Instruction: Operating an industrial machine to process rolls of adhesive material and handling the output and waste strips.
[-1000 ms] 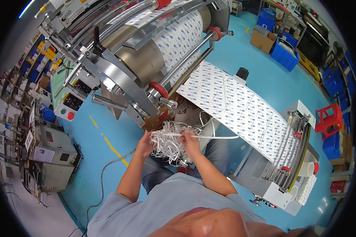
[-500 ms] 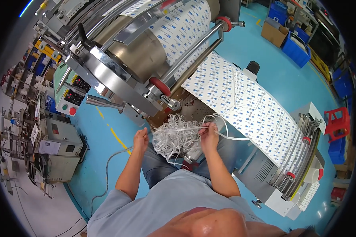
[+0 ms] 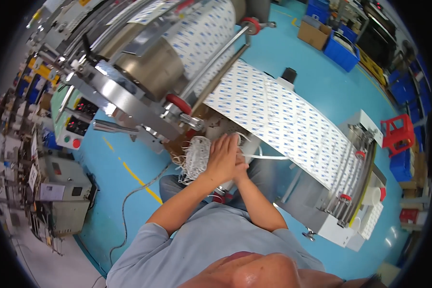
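A tangled bundle of thin white strips [image 3: 193,157] hangs in front of me, below the machine's rollers. My left hand [image 3: 222,154] lies over its right side with fingers straight and together, pressed against my right hand [image 3: 241,171], which is mostly hidden beneath it. The bundle's right part is squeezed between the two palms. One white strip [image 3: 270,157] runs from my hands to the right, under the printed web. A wide white sheet with blue printed patches [image 3: 283,120] slopes from the big steel drum [image 3: 151,72] down to the right.
A steel bar [image 3: 113,127] juts out at the left near a control panel with a red button [image 3: 76,142]. A grey cabinet [image 3: 62,192] stands on the blue floor at the left. A red stool [image 3: 398,134], blue crates [image 3: 342,53] and a cardboard box [image 3: 314,33] stand at the right.
My hands were apart, each holding a side of the strip bundle. They have come together, left over right, squeezing the bundle's right part. The view has shifted slightly.
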Motion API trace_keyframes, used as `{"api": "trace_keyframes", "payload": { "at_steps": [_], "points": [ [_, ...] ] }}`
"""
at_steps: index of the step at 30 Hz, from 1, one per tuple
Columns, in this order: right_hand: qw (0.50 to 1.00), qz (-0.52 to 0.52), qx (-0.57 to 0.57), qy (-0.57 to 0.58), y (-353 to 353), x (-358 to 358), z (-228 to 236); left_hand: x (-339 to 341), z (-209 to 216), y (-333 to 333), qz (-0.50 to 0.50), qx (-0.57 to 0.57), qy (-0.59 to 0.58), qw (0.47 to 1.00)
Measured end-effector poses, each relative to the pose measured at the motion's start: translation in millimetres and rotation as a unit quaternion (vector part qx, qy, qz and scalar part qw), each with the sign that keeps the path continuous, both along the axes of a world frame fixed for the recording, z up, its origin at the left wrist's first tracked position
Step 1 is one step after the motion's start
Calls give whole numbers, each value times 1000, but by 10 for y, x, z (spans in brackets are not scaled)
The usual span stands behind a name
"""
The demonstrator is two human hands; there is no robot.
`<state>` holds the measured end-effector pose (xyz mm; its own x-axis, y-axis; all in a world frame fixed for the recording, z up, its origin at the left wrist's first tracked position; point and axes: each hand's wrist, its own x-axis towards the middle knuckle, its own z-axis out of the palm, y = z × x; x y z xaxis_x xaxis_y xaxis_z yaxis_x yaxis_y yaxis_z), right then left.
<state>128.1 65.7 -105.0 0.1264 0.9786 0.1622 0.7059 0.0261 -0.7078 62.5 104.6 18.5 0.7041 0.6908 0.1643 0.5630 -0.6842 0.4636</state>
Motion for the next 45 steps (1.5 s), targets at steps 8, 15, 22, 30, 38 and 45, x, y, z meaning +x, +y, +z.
{"api": "trace_keyframes", "payload": {
  "at_steps": [8,15,22,30,38,45],
  "points": [
    [903,-60,89,415,171,-187,33,53,-224,406,5,-60,-74,995],
    [906,-3,-2,424,443,-612,148,-646,-118,778,0,-213,-133,968],
    [799,59,-132,584,927,-815,80,-1699,-456,1421,61,-373,-172,910],
    [800,-103,-31,591,918,-472,-196,-1867,-828,1432,123,-525,-302,786],
    [647,48,-3,761,959,-446,545,-1941,-615,1369,90,-518,-244,815],
    [615,-45,11,787,1060,-515,390,-2340,-427,1426,167,-564,-331,738]
  ]
}}
